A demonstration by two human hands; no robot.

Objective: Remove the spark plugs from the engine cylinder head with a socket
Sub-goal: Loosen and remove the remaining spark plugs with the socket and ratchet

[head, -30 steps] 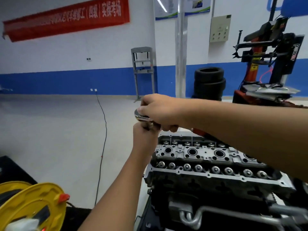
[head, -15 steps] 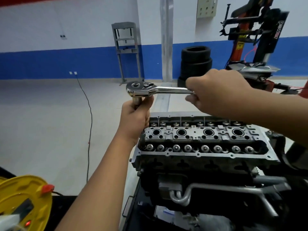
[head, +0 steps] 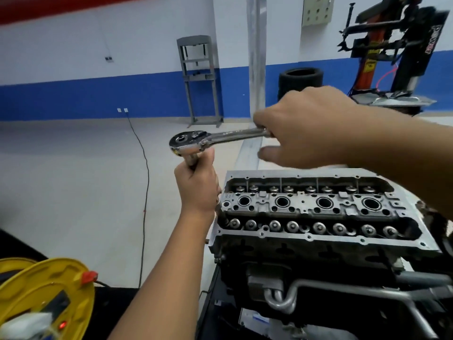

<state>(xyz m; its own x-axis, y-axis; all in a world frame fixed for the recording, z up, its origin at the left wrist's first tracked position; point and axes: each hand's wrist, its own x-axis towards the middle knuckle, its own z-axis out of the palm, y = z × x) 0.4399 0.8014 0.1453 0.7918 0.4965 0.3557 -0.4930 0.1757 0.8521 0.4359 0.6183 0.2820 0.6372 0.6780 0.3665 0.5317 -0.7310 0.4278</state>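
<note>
A grey engine cylinder head (head: 318,231) sits in front of me with a row of round spark plug wells (head: 324,202) along its middle. A chrome ratchet wrench (head: 196,141) is held in the air above and left of the head. My left hand (head: 197,185) grips the socket extension (head: 192,160) that hangs under the ratchet's head. My right hand (head: 311,128) grips the ratchet's handle, with the thumb sticking out below. The lower end of the extension is hidden behind my left hand.
A yellow cable reel (head: 46,298) lies at the lower left, and a black cable (head: 146,182) runs across the floor. Stacked tyres (head: 300,81), a grey press frame (head: 199,79) and a tyre changer (head: 392,52) stand by the far wall.
My right hand slid from the ratchet's head out along the handle to the right. The handle now tilts up to the right, and the view dropped toward the cylinder head.
</note>
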